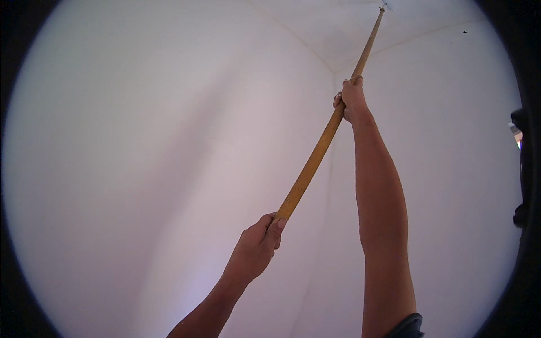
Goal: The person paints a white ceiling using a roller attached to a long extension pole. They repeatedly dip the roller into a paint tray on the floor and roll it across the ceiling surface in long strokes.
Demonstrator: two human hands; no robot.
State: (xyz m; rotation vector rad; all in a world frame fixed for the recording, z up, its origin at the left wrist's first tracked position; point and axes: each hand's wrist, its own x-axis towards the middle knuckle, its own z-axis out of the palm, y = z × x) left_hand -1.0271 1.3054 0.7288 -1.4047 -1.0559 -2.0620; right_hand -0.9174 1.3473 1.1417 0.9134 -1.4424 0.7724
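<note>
A long yellow-brown wooden pole (pixel 309 167) slants up to the right toward the pale ceiling (pixel 417 17). My left hand (pixel 256 242) is closed round its lower part, below the middle of the view. My right hand (pixel 350 98) grips it higher up, with the arm stretched upward. At the pole's far tip, near the top edge, is a small fitting (pixel 382 8) touching or very close to the ceiling; I cannot make out its shape.
Plain pale walls (pixel 112 141) meet in a corner behind the pole, with thin brownish lines along the ceiling's edges. A small dark spot (pixel 464 32) shows at upper right. A dark object, unclear to me, sits at the far right rim.
</note>
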